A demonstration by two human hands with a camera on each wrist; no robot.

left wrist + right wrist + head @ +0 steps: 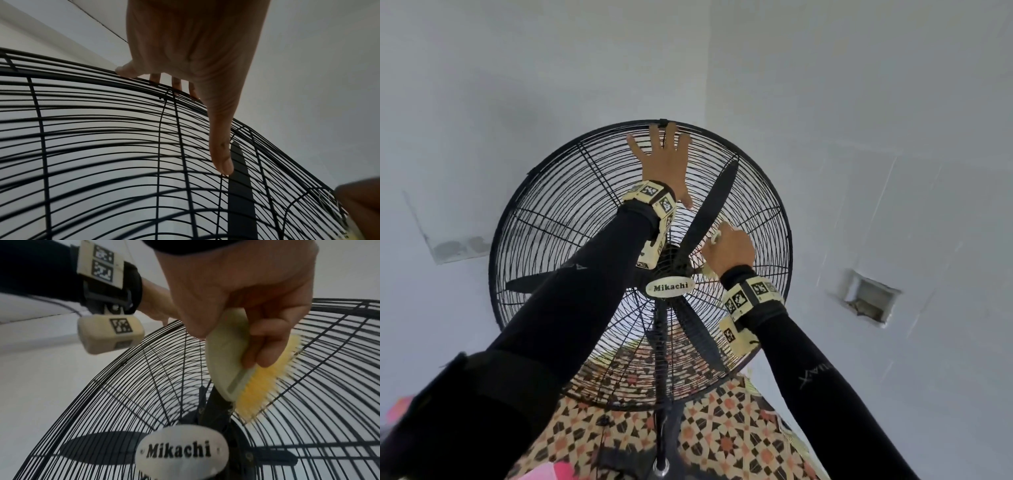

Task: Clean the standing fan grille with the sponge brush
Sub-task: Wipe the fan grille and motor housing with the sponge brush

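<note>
A black standing fan fills the head view, its round wire grille [558, 212] facing me with a white "Mikachi" badge [669, 287] at the hub. My left hand [662, 161] lies flat on the top of the grille [102, 146], fingers spread and straight, fingertips at the upper rim. My right hand [729, 245] grips a pale green brush [224, 356] with yellow bristles [265, 382]. The bristles press on the grille wires [329, 369] just right of and above the hub. Black fan blades [710, 205] sit behind the wires.
The fan's pole [662, 394] runs down to a patterned tile floor [722, 442]. Pale walls meet in a corner behind the fan. A small recessed box [868, 301] is set in the right wall. Something pink [551, 472] lies on the floor.
</note>
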